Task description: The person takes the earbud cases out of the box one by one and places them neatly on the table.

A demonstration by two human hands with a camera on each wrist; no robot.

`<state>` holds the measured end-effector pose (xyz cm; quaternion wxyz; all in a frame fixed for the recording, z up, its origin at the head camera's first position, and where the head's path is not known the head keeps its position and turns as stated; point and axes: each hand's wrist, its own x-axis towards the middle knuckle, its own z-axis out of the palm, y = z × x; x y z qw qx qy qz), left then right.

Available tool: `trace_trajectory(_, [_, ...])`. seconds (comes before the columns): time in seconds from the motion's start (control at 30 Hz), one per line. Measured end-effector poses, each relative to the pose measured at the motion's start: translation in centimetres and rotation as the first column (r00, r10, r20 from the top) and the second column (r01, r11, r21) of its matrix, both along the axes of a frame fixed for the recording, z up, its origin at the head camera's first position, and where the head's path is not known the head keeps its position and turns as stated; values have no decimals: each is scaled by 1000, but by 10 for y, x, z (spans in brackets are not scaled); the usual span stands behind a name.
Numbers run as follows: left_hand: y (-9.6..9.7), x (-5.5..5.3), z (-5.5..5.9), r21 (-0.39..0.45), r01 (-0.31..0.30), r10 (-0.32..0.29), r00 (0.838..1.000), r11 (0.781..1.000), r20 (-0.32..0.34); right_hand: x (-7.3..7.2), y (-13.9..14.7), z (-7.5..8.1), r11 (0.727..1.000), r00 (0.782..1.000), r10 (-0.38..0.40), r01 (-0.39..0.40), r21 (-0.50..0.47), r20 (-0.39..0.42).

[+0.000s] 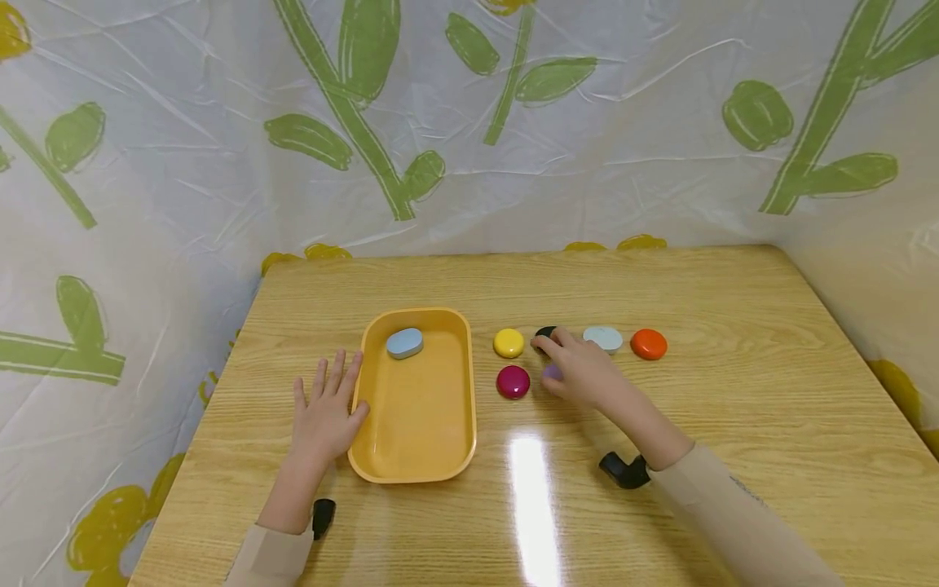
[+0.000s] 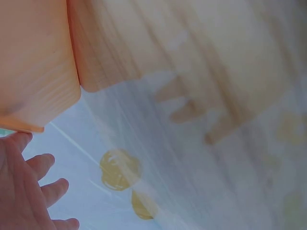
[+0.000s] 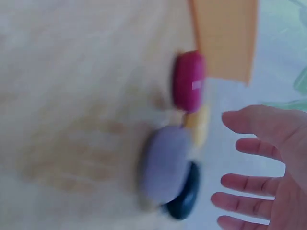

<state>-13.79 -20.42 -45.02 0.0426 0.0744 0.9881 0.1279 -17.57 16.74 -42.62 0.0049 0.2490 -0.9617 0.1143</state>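
With fingers spread, my left hand [image 1: 327, 414] lies at the left rim of a yellow-orange tray [image 1: 416, 452], its thumb over the edge. Inside the tray, near the far end, sits a light blue oval piece [image 1: 405, 343], smooth like a small soap bar. My right hand [image 1: 587, 372] hovers over a purple oval piece [image 3: 166, 164] and a dark green rounded piece [image 3: 184, 195], partly hiding both in the head view. Its fingers are apart and hold nothing in the right wrist view. Left of that hand are a glossy magenta round piece [image 1: 513, 381] and a yellow one [image 1: 509, 343].
Beyond the right hand lie a pale grey oval piece [image 1: 605, 337] and an orange-red round piece [image 1: 649, 344]. All stand on a wooden table [image 1: 734, 391]. Black wrist-worn parts [image 1: 623, 470] show by the sleeves. A flower-printed sheet [image 1: 587, 163] hangs around the table.
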Motion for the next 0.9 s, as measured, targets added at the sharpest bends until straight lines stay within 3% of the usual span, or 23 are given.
trace_trajectory(0.13, [1, 0, 1, 6, 4, -4, 1000, 1000, 9, -8, -21, 18, 999, 996, 53, -53, 3, -68])
trace_trajectory(0.3, [1, 0, 3, 23, 4, -4, 1000, 1000, 15, -18, -53, 33, 992, 990, 125, -126, -4, -61])
trace_trajectory(0.5, [0, 0, 2, 26, 6, -6, 1000, 1000, 19, -34, -95, 32, 976, 976, 213, -210, 55, -50])
trace_trajectory(0.7, [0, 0, 1, 13, 5, -5, 1000, 1000, 13, -45, -137, 29, 946, 945, 320, -314, 83, -64])
trace_trajectory(0.9, [0, 0, 0, -8, 9, -9, 1000, 1000, 2, -53, -169, 21, 931, 937, 349, -343, 126, -26])
